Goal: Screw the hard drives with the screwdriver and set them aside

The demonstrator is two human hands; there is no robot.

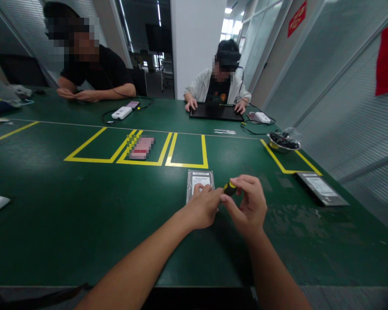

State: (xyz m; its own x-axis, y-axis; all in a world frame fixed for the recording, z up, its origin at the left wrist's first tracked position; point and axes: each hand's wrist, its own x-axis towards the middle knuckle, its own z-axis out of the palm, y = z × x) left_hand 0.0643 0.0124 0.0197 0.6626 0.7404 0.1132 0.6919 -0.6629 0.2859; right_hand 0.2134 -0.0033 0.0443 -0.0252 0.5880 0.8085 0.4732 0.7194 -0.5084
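Observation:
A silver hard drive (201, 176) with a white label lies on the green table in front of me, partly covered by my left hand. My left hand (204, 207) is closed over the drive's right side, its fingers curled. What sits inside its grip is hidden. My right hand (249, 204) pinches the yellow-and-black handle of a screwdriver (229, 188) between thumb and fingers. The screwdriver is tilted, and its lower end disappears behind my left hand, so I cannot tell where the tip rests.
Yellow tape outlines (187, 165) mark the green table (84, 206). A second hard drive (323, 188) and a metal bowl (283, 144) of dark items lie right. A pink blurred phone-like object (142, 147) is left of centre. Across sit two people, one holding a black panel (216, 112).

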